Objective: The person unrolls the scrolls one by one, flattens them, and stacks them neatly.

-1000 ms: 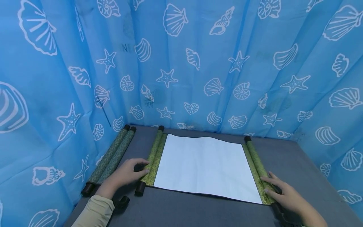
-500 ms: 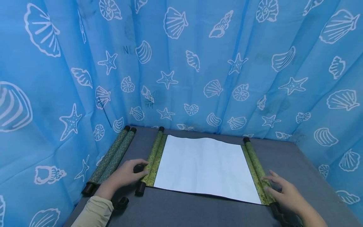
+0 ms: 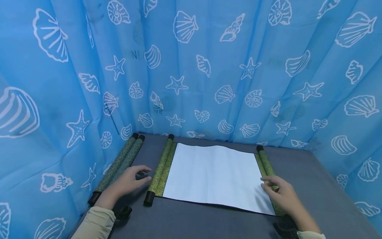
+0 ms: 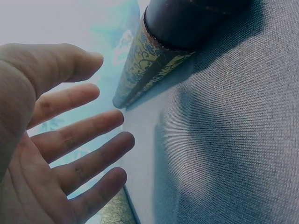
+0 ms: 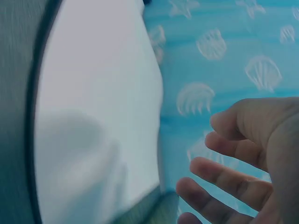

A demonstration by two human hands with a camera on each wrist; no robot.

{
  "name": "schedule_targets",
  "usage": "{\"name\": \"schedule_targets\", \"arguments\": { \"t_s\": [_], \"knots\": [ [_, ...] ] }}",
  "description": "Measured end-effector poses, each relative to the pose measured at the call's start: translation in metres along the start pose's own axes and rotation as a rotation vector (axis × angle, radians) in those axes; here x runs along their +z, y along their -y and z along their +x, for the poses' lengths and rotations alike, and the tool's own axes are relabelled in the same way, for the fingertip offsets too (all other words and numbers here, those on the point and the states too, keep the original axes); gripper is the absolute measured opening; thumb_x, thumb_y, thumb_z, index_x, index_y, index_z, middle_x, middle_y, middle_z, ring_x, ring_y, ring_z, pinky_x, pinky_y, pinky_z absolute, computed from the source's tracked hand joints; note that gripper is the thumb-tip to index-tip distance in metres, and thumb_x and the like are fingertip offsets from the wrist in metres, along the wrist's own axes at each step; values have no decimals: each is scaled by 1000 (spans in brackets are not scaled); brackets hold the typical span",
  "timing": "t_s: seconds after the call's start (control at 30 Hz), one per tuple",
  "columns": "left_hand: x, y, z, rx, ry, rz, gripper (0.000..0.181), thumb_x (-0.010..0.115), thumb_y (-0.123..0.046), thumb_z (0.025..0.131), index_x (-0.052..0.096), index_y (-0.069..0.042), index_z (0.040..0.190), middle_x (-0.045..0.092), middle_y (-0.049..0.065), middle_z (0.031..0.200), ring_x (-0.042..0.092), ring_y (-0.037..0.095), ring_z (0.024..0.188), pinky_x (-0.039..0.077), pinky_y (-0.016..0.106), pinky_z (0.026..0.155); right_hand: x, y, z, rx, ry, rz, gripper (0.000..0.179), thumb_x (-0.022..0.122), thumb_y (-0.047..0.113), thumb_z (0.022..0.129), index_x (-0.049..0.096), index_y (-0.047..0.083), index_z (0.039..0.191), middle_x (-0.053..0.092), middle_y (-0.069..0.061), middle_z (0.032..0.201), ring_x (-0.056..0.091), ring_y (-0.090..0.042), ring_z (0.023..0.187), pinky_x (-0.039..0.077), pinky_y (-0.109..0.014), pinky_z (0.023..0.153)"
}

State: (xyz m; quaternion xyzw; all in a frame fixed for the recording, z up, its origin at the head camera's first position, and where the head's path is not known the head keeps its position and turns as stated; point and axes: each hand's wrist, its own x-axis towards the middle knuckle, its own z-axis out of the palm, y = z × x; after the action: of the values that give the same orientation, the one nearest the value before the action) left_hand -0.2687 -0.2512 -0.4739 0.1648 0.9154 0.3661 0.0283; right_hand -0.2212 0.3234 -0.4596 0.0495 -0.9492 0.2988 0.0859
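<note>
On the grey table [image 3: 232,225], an unrolled scroll [image 3: 213,176] lies between the hands, its long axis side to side, blank white with a wavy far edge. Its left roller [image 3: 161,164] and right roller [image 3: 265,161], mottled yellow-green and dark-tipped, point away from the person. The right hand [image 3: 282,193], fingers relaxed around nothing, hovers nearer, over its roller and the sheet's edge; the left hand [image 3: 128,181], fingers loosely spread, hangs just left of its roller, apart.
</note>
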Motion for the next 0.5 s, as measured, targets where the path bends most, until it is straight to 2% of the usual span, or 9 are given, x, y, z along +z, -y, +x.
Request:
{"name": "schedule_targets", "arguments": {
  "t_s": [0.13, 0.3, 0.5],
  "knots": [
    [-1, 3, 0, -20, 0, -8, 42, 71, -34, 104, 68, -9, 139, 69, 14, 137, 66, 36, 124, 57, 51, 101, 16, 16, 7, -50, 27, 16, 28, 75, 18, 100, 74, 5, 126, 73, -14, 125, 70, -25, 102, 56, -33, 73],
    [0, 4, -3, -19, -46, 21, 38, 70, -31, 105, 69, -11, 137, 69, 11, 136, 67, 32, 120, 57, 49, 97, 29, 32, 13, -80, 53, 29, 27, 75, 16, 100, 75, 6, 125, 74, -13, 126, 71, -31, 107, 58, -43, 80],
    [-2, 7, -6, -19, -94, 35, 36, 72, -27, 104, 70, -11, 135, 69, 11, 135, 68, 32, 119, 58, 51, 96, 43, 49, 15, -81, 113, 104, 27, 73, 17, 102, 73, 7, 127, 73, -12, 129, 69, -30, 112, 58, -41, 83]
  ]
}}
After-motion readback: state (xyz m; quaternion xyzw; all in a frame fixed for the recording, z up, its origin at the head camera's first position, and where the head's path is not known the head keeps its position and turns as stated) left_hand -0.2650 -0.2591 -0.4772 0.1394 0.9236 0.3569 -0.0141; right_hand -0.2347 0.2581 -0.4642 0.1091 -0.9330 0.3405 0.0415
